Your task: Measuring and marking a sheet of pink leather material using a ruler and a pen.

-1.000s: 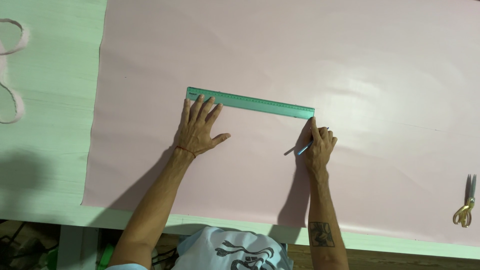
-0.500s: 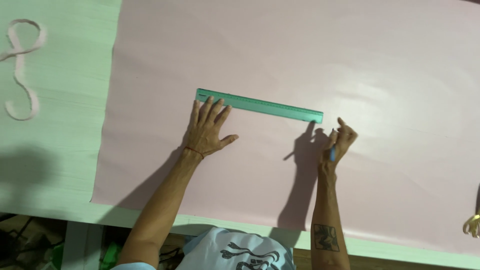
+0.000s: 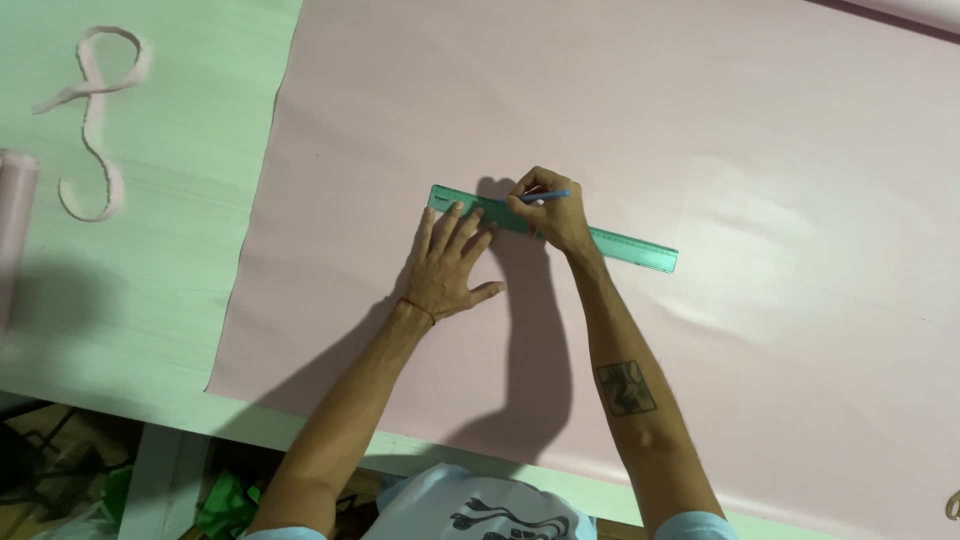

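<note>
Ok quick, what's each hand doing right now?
Left hand: open, fingers spread flat, pressing the green ruler.
Right hand: closed, holding a blue pen.

A pale green painted wooden table (image 3: 160, 300) fills most of the view, its near edge running along the bottom and its top lit brightly from above, with dark soft shadows falling toward that near edge. Below the near left corner, a white table leg (image 3: 165, 480) stands over a dim, cluttered floor (image 3: 40, 470) where bright green material (image 3: 225, 500) lies bunched beside the leg.
</note>
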